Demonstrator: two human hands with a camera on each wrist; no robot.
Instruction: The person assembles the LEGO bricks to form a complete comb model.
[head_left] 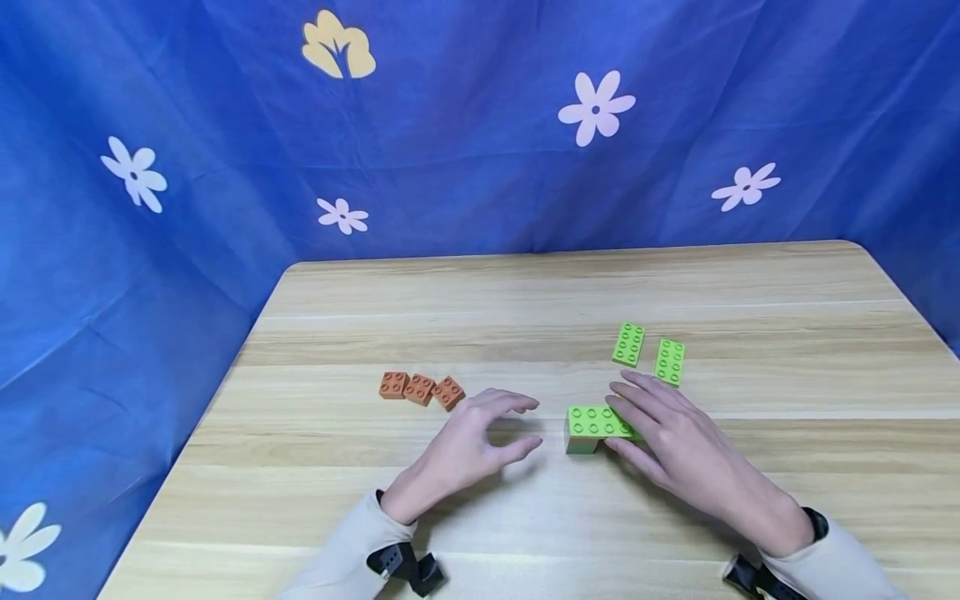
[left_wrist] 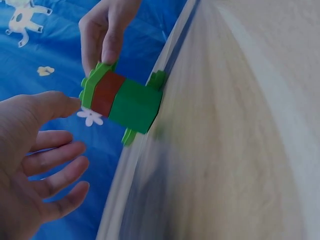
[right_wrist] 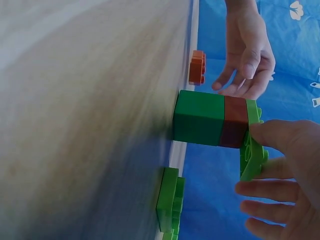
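Brick stack [right_wrist: 218,120]: standing on the desk, well in from the far edge, roughly midway between the left and right edges.
Dark green base [right_wrist: 199,118]: lowest part, resting on the wood.
Brown middle layer [right_wrist: 235,122]: directly on the base.
Light green top brick [head_left: 595,422]: two rows of studs; one end over the brown layer, the other overhanging toward the desk's right edge; whether fully seated cannot be told.
Right hand [head_left: 678,446]: thumb and fingers pinching the top brick across its width, at the overhanging part.
Left hand [head_left: 472,433]: beside the stack, apart from it; thumb and fingers parted and curved, holding nothing.
Step in hand: judged to be the setting of the top brick on the brown layer.
Next move: would seem to call for level pressure above the base rather than on the overhang, the left hand free to steady.
Spare light green bricks [head_left: 628,344]: two, flat, between the right hand and the far edge.
Small orange-brown bricks [head_left: 419,388]: three in a row, beyond the left hand, toward the left edge.
Desk [head_left: 337,308]: pale wood grain, rounded far corners.
Backdrop [head_left: 465,125]: blue cloth, flower prints.
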